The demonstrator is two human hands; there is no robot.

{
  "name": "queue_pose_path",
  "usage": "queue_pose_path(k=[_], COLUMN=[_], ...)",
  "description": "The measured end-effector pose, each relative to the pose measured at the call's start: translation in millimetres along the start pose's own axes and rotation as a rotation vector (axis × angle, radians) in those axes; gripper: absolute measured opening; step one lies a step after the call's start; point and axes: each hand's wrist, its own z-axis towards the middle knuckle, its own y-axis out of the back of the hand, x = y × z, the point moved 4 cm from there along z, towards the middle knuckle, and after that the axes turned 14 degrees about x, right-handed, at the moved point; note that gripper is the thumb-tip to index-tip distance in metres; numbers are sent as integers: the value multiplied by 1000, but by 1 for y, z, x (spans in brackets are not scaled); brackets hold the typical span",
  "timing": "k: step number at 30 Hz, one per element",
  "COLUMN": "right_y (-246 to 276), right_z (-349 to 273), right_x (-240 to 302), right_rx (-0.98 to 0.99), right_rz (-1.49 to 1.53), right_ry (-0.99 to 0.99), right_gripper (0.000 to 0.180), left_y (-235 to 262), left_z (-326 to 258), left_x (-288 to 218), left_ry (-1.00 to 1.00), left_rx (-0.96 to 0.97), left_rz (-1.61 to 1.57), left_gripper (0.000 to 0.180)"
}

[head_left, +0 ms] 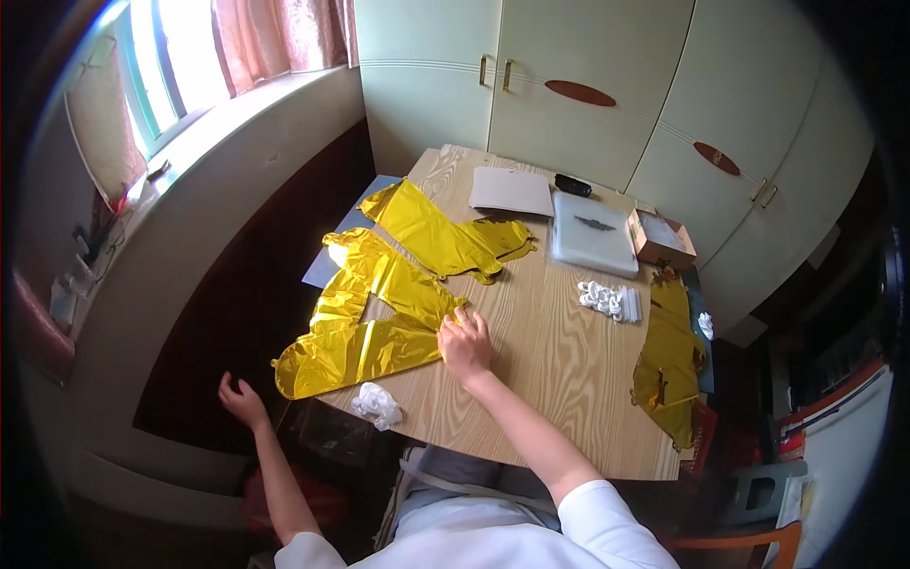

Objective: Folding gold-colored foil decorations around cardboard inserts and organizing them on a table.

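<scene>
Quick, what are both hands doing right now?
Left hand: open, empty, off the table's edge.
Right hand: open, fingers pressing on the flat shiny gold foil balloon.

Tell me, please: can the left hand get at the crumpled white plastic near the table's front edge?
Probably yes. The left hand hangs open off the table's left side, and the crumpled white plastic lies near that edge with nothing between them.

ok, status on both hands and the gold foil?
Right hand flat on gold foil balloon, fingers spread, gripping nothing. Left hand open, off the table's left edge. Crumpled white plastic near the front edge.
</scene>
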Motion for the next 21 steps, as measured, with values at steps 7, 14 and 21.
queue_pose_path(k=[7,14,21], right_y=[25,16,17], right_z=[-5,-9,-6], right_x=[-12,-10,2], right_rx=[-30,65,61], right_rz=[183,175,174], right_ry=[-60,-102,-96], right_gripper=[44,45,32], left_y=[-21,-121,-129], left_z=[-65,-112,-111], left_x=[-270,-325,-325], left_ry=[-718,-892,-897], left_rx=[818,1258,1318], left_rz=[-235,45,7], left_gripper=[38,67,81])
